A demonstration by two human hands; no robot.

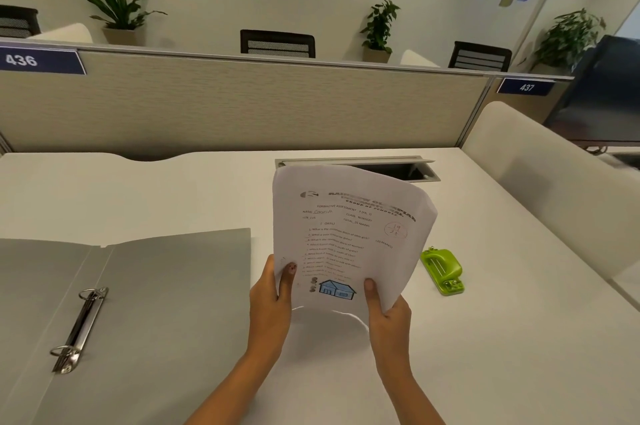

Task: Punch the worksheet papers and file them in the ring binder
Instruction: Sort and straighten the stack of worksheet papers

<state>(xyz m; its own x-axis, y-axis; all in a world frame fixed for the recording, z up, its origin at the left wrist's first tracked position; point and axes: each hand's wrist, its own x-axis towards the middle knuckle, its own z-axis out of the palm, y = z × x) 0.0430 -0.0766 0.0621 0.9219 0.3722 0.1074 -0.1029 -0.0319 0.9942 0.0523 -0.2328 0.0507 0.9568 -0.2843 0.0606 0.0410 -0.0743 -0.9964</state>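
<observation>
An office cubicle with a beige partition (242, 102) bearing the number plates 436 and 437 backs a white surface (485, 338); behind the partition stand potted plants and dark chair backs against a wall dotted with blue and yellow shapes. Over the middle of the surface, both hands hold up a small stack of worksheet papers (349, 234), tilted toward the camera and bowed along its lower edge. The left hand (273, 303) pinches the lower left edge, thumb on the printed face and the other fingers closed behind the sheets. The right hand (388, 310) grips the lower right corner the same way, thumb in front. The top sheet shows printed lines of text, a red circled mark and a blue drawing of a house. To the left, the grey ring binder (145, 303) lies open and flat, its metal rings (79, 327) shut. To the right of the papers, well apart from the binder, a green hole punch (443, 270) sits on the surface.
</observation>
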